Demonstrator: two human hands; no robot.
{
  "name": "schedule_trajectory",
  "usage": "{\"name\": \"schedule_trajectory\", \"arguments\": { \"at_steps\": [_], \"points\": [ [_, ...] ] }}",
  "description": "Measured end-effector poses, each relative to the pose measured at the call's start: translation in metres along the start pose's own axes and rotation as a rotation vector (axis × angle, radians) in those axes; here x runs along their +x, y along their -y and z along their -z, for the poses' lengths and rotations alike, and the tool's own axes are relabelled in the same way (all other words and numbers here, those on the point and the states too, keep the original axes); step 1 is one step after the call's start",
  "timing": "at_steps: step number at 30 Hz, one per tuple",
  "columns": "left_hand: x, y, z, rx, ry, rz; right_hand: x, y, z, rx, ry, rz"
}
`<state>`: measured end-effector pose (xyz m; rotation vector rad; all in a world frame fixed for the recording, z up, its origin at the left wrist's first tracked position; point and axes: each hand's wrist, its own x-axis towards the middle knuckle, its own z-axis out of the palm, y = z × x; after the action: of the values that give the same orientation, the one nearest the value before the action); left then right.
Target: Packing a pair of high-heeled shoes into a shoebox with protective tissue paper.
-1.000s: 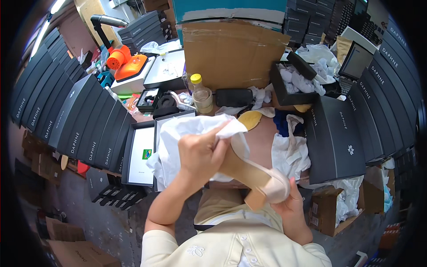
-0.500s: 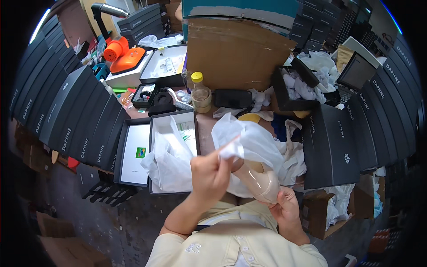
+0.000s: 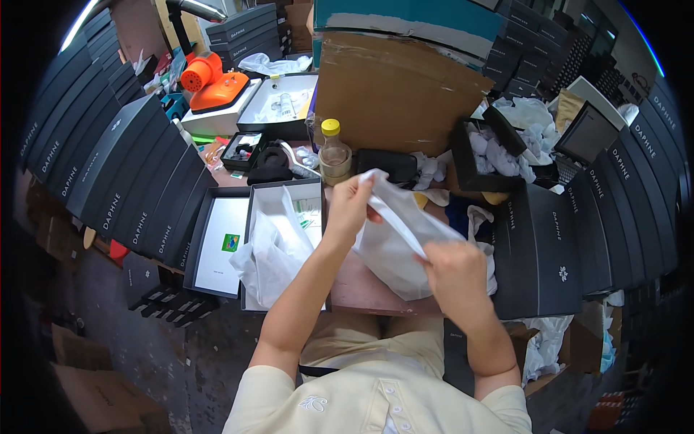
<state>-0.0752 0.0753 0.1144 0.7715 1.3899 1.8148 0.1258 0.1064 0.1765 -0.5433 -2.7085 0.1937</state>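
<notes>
A thin white translucent bag [image 3: 405, 253] is stretched between my two hands above the table's front part. My left hand [image 3: 351, 206] pinches its upper left corner, fingers closed. At the folded edge on the right, my right hand [image 3: 458, 275] grips it, slightly blurred. A pale shoe cannot be made out now; whether it lies inside or behind the bag, I cannot tell. Left of the bag sits an open dark shoebox [image 3: 324, 239], with white wrapping [image 3: 273, 253] spilling over its front edge. Its lid [image 3: 217, 271] lies beside it, white inside.
A yellow-capped bottle [image 3: 335, 159] and a black case [image 3: 387, 168] stand behind my hands. Shoebox rows flank both sides, left [image 3: 119, 177] and right [image 3: 538, 253]. A large cardboard carton [image 3: 405, 94] blocks the back. A dark box of crumpled paper [image 3: 488, 148] stands back right.
The glossy beige shoe held in my right hand has gone out of sight. My right hand has moved up onto the bag's edge; my left hand has moved up and away from me.
</notes>
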Motion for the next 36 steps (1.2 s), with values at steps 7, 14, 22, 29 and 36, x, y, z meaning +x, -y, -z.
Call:
{"name": "schedule_trajectory", "arguments": {
  "at_steps": [7,14,22,29,36],
  "points": [
    [-0.048,-0.079,-0.009,-0.312,0.084,-0.251,-0.025,0.035,0.045,0.554,-0.281,0.732],
    [-0.046,-0.062,-0.032,-0.669,0.602,0.156,0.002,0.007,-0.048,0.475,-0.209,0.031],
    [-0.077,-0.059,-0.012,-0.510,0.333,-0.045,0.003,-0.016,-0.070,0.613,-0.359,0.037],
    [-0.144,-0.033,-0.041,1.167,0.199,-0.903,-0.020,-0.025,-0.058,0.678,-0.136,-0.346],
    [-0.138,0.095,-0.030,-0.453,0.418,0.411,-0.033,-0.015,-0.046,0.352,-0.075,0.019]
  ]
}}
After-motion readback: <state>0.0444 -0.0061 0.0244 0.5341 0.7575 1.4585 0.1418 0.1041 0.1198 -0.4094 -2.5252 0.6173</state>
